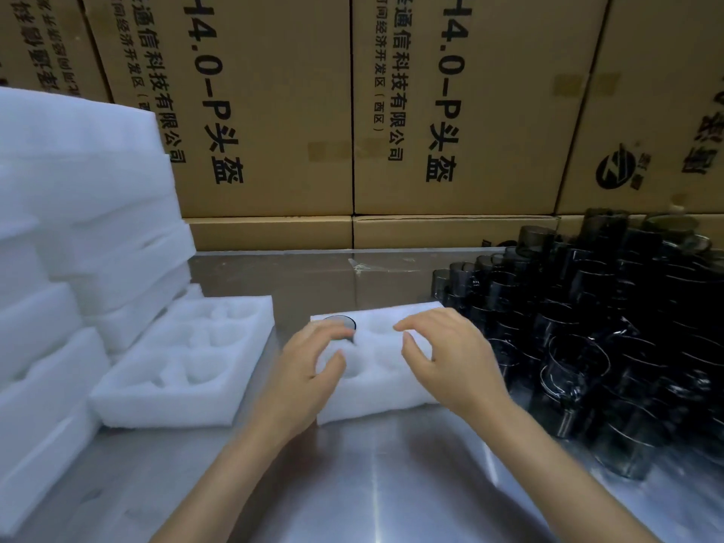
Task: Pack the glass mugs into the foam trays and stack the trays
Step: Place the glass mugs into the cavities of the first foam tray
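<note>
Cardboard boxes [352,111] with printed characters stand behind a steel surface [372,484]. At 9 o'clock rises a stack of white foam trays [78,213], and just beside it lies one empty foam tray [184,362]. At the centre lies another foam tray [376,389], with one dark glass mug [344,325] seated in its far-left pocket. Above this tray the left hand [309,370] hovers with loosely curled fingers, holding nothing; its fingertips are near the mug. The right hand [446,358] hovers likewise, its grip empty. At 3 o'clock stands a crowd of dark glass mugs [595,339].
</note>
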Motion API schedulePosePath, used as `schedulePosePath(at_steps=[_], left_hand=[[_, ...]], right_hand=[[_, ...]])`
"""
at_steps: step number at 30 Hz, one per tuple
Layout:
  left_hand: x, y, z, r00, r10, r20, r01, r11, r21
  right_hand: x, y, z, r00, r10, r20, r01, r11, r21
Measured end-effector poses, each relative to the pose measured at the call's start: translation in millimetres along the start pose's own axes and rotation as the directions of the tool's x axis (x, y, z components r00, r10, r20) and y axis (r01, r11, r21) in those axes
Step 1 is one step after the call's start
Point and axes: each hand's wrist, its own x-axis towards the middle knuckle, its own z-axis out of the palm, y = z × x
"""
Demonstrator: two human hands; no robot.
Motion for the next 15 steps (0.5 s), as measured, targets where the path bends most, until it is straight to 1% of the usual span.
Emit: schedulePosePath(at_steps=[2,3,4,6,8,10,11,13,15], left_hand=[[-2,7,5,0.996,0.086,0.023,-0.089,0.979,0.182],[-3,9,8,0.994,0.108,0.028,-0.111,0.964,0.241],[-5,9,11,0.993,0.112,0.029,-0.116,0.958,0.264],[-11,10,14,0.996,0.088,0.018,-0.09,0.968,0.233],[-13,9,15,0.997,0.072,0.007,-0.072,0.974,0.215],[-14,9,14,0.998,0.07,-0.006,-0.067,0.974,0.218],[-14,10,14,0.998,0.069,-0.01,-0.066,0.975,0.213],[-14,11,12,0.998,0.07,-0.006,-0.067,0.977,0.202],[-15,12,11,0.997,0.071,0.001,-0.07,0.979,0.19]], right_hand=[[-8,10,-19,0.988,0.139,-0.073,-0.146,0.984,-0.105],[-11,16,-29,0.97,0.212,-0.123,-0.23,0.96,-0.16],[-14,22,-40,0.944,0.275,-0.183,-0.311,0.925,-0.217],[-22,33,-58,0.879,0.381,-0.286,-0.462,0.83,-0.314],[-32,38,-69,0.815,0.493,-0.303,-0.577,0.731,-0.364],[-41,41,-73,0.773,0.579,-0.261,-0.631,0.659,-0.41],[-43,42,-73,0.764,0.601,-0.235,-0.636,0.64,-0.432],[-45,43,-73,0.759,0.621,-0.198,-0.635,0.635,-0.441],[-43,45,-74,0.752,0.633,-0.184,-0.645,0.651,-0.399]])
